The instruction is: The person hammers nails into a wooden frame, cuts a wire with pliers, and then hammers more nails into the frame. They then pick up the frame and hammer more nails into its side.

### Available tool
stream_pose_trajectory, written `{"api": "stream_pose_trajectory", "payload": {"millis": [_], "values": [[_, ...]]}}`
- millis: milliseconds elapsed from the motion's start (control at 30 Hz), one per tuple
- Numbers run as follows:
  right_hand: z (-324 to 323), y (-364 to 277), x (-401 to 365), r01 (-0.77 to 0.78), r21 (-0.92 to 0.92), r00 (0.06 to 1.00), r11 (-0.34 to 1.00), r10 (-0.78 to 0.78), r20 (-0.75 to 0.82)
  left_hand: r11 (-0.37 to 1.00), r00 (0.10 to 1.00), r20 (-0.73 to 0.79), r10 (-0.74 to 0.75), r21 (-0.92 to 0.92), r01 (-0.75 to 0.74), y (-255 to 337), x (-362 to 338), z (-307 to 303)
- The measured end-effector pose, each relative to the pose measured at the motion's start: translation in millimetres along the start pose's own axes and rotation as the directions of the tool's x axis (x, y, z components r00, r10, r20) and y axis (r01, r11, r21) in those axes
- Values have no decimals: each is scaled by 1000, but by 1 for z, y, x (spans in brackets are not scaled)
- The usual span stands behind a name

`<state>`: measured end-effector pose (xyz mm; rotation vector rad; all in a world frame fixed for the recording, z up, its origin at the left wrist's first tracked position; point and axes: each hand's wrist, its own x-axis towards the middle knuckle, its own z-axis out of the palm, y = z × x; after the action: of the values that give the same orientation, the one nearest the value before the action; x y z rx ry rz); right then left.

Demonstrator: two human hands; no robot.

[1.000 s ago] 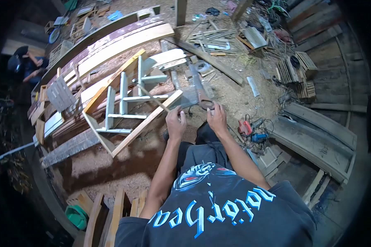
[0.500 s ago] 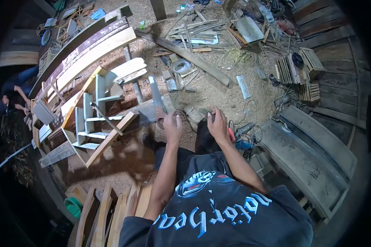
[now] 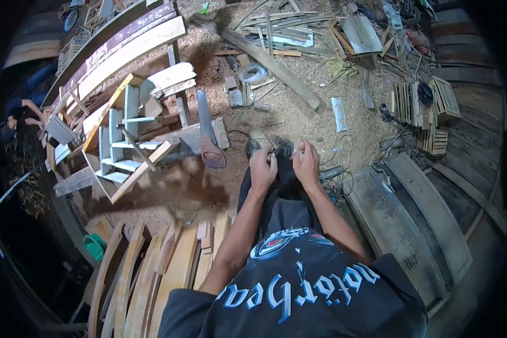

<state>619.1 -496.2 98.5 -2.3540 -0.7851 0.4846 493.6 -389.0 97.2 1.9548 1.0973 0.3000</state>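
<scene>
My left hand [image 3: 263, 168] is above my legs with its fingers curled in. Whether something small is between the fingertips I cannot make out. My right hand [image 3: 306, 164] hovers a short way to its right, loosely curved, thumb and fingers apart, with nothing visible in it. To the left of both hands a handsaw [image 3: 206, 121] leans across the end of a grey plank [image 3: 194, 145], its brown handle nearest me. Beyond my fingers are my dark shoes [image 3: 284, 147] on the sawdust-covered ground.
A pale wooden frame with steps [image 3: 121, 143] lies left, near long boards [image 3: 135, 53]. Cut timbers [image 3: 169, 281] are stacked front left. Long grey panels [image 3: 400, 225] and a power tool [image 3: 331, 173] lie right. Another person's hand [image 3: 35, 121] shows far left. A beam [image 3: 265, 65] crosses the ground ahead.
My left hand has moved right, away from the saw's handle and closer to my right hand. The saw now lies apart from it. The view has shifted slightly.
</scene>
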Motion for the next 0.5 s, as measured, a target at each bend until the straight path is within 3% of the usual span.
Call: {"api": "stream_pose_trajectory", "payload": {"millis": [100,233,300,433,500], "values": [[-6,-3,13,22,-1,1000,1000,-22,-4,997,996,-29,82,7,-82,0,19,7],[-6,-6,31,65,11,995,998,-64,-81,997,997,-1,72,-12,-72,3,44,-2],[-12,-6,41,46,-5,998,999,-46,-44,986,975,-148,168,13,-168,11,54,-3],[-39,5,79,137,-16,990,990,-138,-32,998,989,-130,70,16,-68,41,71,3],[-55,17,98,169,-38,986,985,-169,-4,995,973,-211,98,55,-88,54,85,18]]}}
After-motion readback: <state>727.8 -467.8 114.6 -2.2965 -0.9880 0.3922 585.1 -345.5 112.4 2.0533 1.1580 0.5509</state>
